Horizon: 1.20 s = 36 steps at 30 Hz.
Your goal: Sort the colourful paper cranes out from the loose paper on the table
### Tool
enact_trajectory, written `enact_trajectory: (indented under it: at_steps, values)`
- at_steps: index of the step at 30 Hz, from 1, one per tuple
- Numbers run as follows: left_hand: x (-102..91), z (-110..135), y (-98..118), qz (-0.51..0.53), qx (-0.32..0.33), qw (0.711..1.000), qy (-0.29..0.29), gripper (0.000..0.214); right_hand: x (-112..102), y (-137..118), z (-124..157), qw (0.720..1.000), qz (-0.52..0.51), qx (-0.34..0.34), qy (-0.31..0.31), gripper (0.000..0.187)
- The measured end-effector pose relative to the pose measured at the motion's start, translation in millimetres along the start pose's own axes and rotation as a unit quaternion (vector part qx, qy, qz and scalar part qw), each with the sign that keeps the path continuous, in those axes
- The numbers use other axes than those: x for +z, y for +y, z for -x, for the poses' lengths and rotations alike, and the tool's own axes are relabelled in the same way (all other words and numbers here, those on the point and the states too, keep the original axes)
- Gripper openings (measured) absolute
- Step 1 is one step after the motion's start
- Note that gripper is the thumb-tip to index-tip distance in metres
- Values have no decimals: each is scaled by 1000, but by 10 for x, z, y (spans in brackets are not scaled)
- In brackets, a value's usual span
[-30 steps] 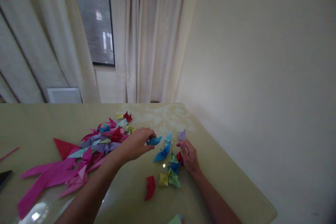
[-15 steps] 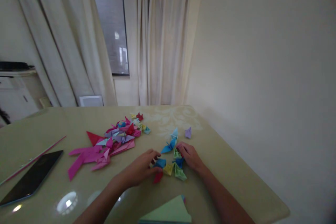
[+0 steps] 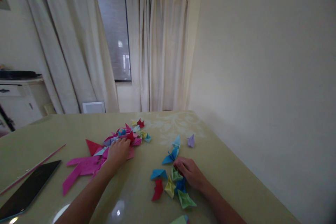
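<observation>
My left hand (image 3: 118,150) reaches out onto the pile of coloured folded papers (image 3: 126,135) at the table's middle, fingers curled down on the pink and red pieces; what it grips is hidden. My right hand (image 3: 189,173) rests on the table with fingers bent against a small cluster of folded pieces: a green one (image 3: 175,175), a blue one (image 3: 158,173), a yellow one (image 3: 169,188) and a red one (image 3: 158,189). A blue folded butterfly (image 3: 169,156) lies just beyond this hand.
Long pink paper strips (image 3: 78,168) trail left of the pile. A dark tablet (image 3: 27,189) and a thin pink stick (image 3: 31,169) lie at the left. A purple folded piece (image 3: 190,141) sits apart. The table (image 3: 236,182) ends near the wall at the right; curtains hang behind.
My left hand left the small cluster, dropping the blue piece there, and moved left and forward onto the big pile. My right hand stayed by the cluster. The view tilted slightly.
</observation>
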State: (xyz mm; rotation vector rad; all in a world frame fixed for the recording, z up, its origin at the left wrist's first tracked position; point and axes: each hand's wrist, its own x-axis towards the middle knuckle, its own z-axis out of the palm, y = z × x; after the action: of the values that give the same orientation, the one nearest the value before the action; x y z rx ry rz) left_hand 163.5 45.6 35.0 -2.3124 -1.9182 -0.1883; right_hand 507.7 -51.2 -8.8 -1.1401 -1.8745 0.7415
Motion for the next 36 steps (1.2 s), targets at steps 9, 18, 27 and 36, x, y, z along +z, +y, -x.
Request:
enact_trajectory:
  at_steps: [9, 18, 27, 36]
  values:
    - [-103, 84, -259, 23, -42, 997, 58, 32, -4, 31, -5, 1000, 5, -5, 26, 57]
    - [-136, 156, -356, 9, -57, 997, -43, 24, -63, 24, -38, 994, 8, -6, 111, 60]
    - [-233, 128, -298, 6, -48, 996, -70, 21, -70, 10, -42, 989, -1, -25, 145, 59]
    - [-272, 161, -347, 5, -67, 997, -44, 26, -63, -17, -28, 988, 17, -47, 145, 50]
